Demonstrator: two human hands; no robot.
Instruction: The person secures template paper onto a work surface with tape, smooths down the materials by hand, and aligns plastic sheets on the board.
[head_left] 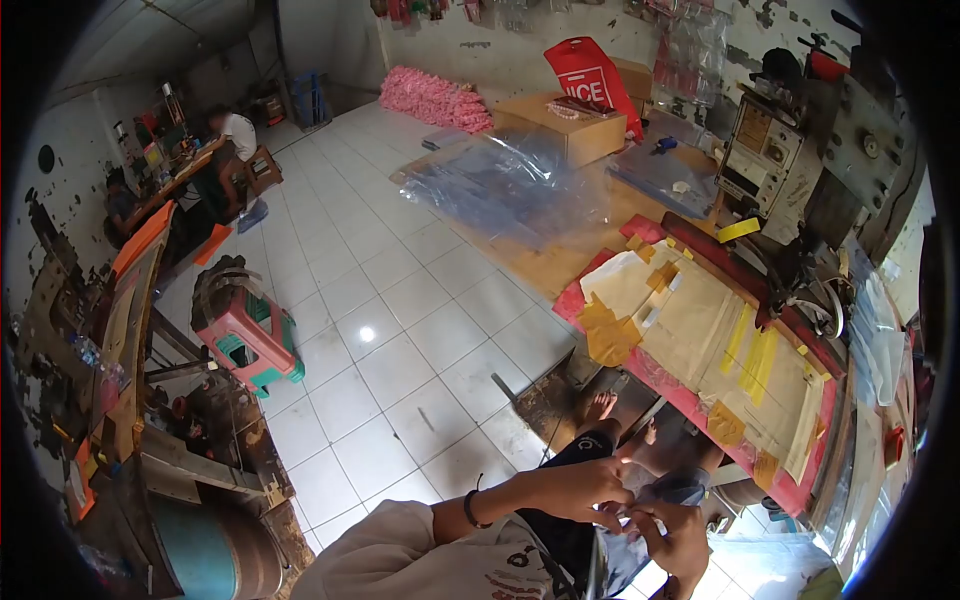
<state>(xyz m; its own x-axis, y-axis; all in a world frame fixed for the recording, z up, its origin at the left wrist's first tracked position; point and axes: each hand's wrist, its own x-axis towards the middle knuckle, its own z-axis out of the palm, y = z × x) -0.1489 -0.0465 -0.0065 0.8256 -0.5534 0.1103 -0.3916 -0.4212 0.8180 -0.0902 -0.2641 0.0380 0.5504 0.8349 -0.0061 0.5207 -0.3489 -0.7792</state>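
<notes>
Low in the view, over my lap, my left hand (585, 488) reaches in from the left with a dark band (474, 508) on its wrist. My right hand (676, 535) is just beside it, and the fingertips of both hands come together. Fingers on both hands are bent in a pinch. Whatever they hold between them is too small and hidden to make out. Under the hands are my dark shorts (545, 535). To the right of my hands is a workbench with a paper-and-tape-covered pad (690, 330) edged in red.
A machine with a dial box (762, 155) stands behind the pad. Clear plastic sheets (510, 190) and a cardboard box (562, 130) lie further back. On the tiled floor (400, 310) is a pink and green plastic stool (250, 335). A person (238, 140) sits at the far left.
</notes>
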